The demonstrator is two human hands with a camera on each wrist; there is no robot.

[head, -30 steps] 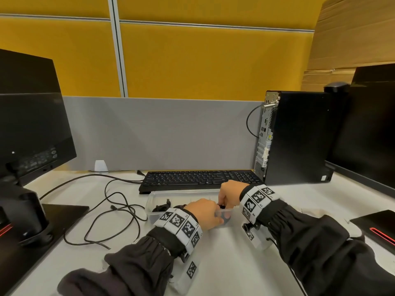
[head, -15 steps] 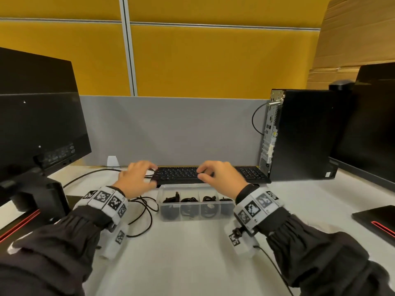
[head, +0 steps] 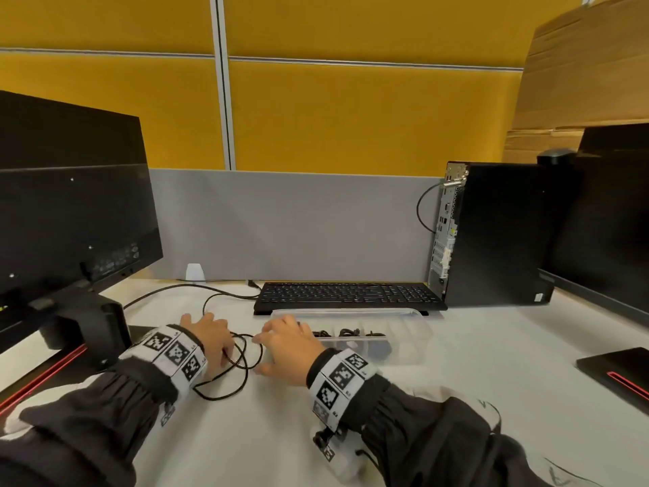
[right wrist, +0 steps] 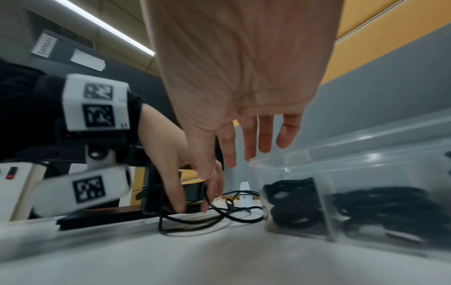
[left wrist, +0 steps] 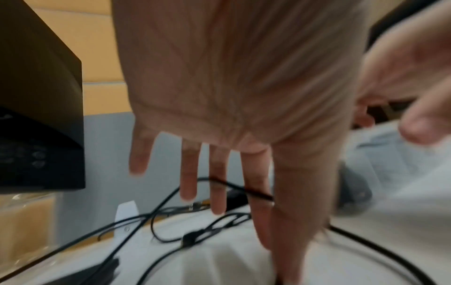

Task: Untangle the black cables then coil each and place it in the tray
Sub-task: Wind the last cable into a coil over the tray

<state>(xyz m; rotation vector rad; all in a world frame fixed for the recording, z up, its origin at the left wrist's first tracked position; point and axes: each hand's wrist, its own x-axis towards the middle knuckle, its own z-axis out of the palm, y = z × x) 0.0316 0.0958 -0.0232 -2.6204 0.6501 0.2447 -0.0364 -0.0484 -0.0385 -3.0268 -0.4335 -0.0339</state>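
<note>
- left hand down on the loose black cable left of the tray; fingers straight and spread in the left wrist view; fingertips at the desk among the loops; can't tell if any strand is actually pinched; reads as released
- right hand just beside it, at the tray's left end; fingers extended, relaxed, nothing held
- tray is clear plastic, in front of the keyboard; coiled cables already sit in its compartments; loose cable lies on the desk in overlapping loops, one run heading back toward the monitor
- risk: pulling one strand while the loops still cross could cinch a knot; cause is the overlap between the two hands
- risk: a far end may be caught near the monitor stand; a tug there could drag the stand or snap the slack back; can't tell whether it's plugged in
- risk: right hand is close to the tray wall; a sideways sweep could shove the light tray or snag a stored coil and undo it
- risk: grabbing several strands at once, since they look alike and are thin
- vs 0.5 s ago: both hands were raised by the keyboard, well apart, either side of the tray; now both have dropped and shifted left onto the cable
- vs 1.0 s ago: both hands were at the tray itself
- tray and cable pile look unmoved; head view has swung a bit
</note>
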